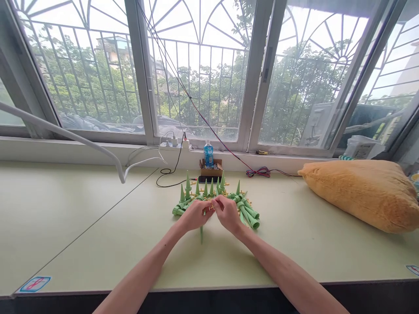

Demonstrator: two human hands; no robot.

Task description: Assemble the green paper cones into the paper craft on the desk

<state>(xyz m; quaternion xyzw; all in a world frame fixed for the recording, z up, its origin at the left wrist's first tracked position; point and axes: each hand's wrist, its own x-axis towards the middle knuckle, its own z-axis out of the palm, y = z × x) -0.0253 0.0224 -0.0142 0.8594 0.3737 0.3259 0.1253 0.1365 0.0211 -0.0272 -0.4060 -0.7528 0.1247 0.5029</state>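
Note:
My left hand (195, 214) is closed around a green plastic spike (201, 235), whose pointed end sticks out below the fingers. Against it, my right hand (227, 213) pinches at a small yellow piece (212, 206), mostly covered by the fingertips. Both hands meet over the near side of a cluster of similar parts. Several green cones (187, 181) stand upright there, with yellow T-shaped pieces (226, 184) among them. To the right of my right hand, more green spikes (251, 213) lie in a pile, and others (178, 211) lie left of my left hand.
Behind the parts are a dark phone (209, 179), a small cardboard box (212, 171) and a blue-labelled bottle (208, 153). A coiled cable (258, 172) lies by the sill. At right rests a large orange plush cushion (363, 192); a white bent tube (98, 148) crosses the left side.

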